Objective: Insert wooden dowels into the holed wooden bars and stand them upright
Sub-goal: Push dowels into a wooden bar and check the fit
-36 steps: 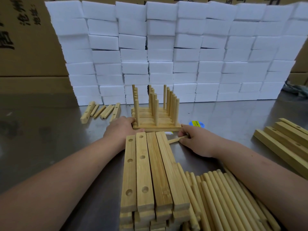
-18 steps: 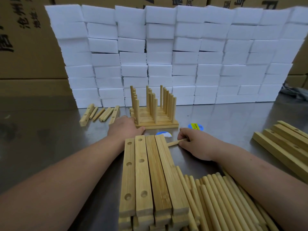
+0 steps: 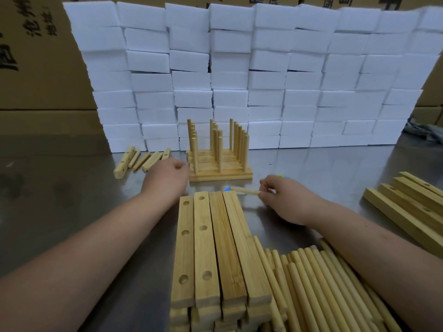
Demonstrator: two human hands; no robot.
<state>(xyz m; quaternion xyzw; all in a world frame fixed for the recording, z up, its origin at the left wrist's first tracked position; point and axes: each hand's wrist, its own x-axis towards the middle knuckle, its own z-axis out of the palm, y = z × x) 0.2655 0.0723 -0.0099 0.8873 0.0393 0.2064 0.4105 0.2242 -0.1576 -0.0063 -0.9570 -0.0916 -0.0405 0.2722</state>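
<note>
Right fingers [image 3: 266, 185] are clamped on the dowel [image 3: 245, 191], now held level with its tip at the far end of the bar stack [image 3: 215, 248]; a moment ago it slanted down toward the counter [image 3: 72, 212]. The right hand [image 3: 285, 200] sits centre-right. Left fingers [image 3: 178, 165] are curled on nothing, and the left hand [image 3: 167, 178] has eased back, just beside the dowel rack [image 3: 220, 174] at centre frame.

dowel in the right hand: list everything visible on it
The dowel is a short, round stick of pale wood, smooth and plain. It lies nearly level, free end pointing left, just over the far end of the bar stack; whether it touches the stack cannot be told. The right hand pinches its right end between thumb and fingers. It sits in no hole yet.
</note>
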